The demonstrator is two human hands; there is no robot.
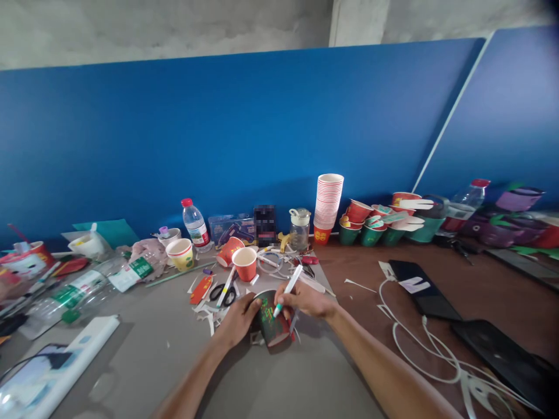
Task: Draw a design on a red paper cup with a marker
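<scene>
Tilted over the grey table, a dark paper cup (271, 326) with green and red markings is gripped at its left side by my left hand (238, 320). My right hand (308, 299) pinches a white marker (292, 281), whose green end points down at the cup's side. Just beyond the cup lie black-handled scissors (223, 294), a red paper piece (201, 290) and white paper scraps (212, 317). A red paper cup (244, 264) with a pale inside stands upright behind them, beside another red cup (229, 251) tipped over.
Along the blue partition (262, 134) stand a water bottle (196, 226), a lidded glass jar (300, 230), a tall paper-cup stack (328, 203) and several cut cups (371, 227). Plastic bottles (87, 291) lie at left. Phones (421, 288) and a white cable (395, 326) lie on the brown table at right.
</scene>
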